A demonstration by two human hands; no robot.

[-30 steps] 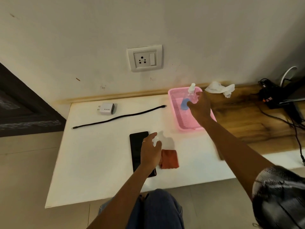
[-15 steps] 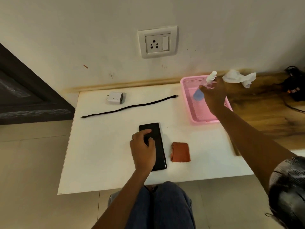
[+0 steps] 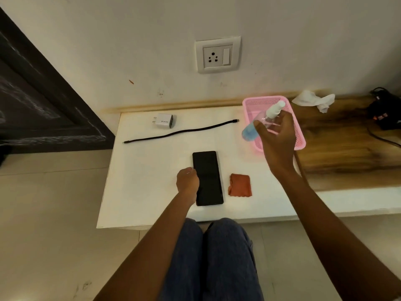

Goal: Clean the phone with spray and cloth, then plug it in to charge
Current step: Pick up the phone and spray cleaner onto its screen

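I judged the phone (image 3: 207,178) light, rigid and slick — best taken by its long edges. It lay flat on the surface (image 3: 152,170), the left hand (image 3: 187,182) curled against its 9 o'clock edge. The right hand (image 3: 276,137) gripped the spray bottle (image 3: 263,122) over the pink basket (image 3: 300,140). Half a second earlier the left hand had covered the screen — the bottle had been held higher.

This looks like a room in a home. A painted wall (image 3: 130,40) carries a socket (image 3: 217,54) with its switch, above a white worktop (image 3: 141,181) with a wooden shelf (image 3: 347,148) beside it. Floor tiles (image 3: 43,224) lie below, and a crumpled tissue (image 3: 312,101) and tangled wires (image 3: 382,114) sit beyond the hands.
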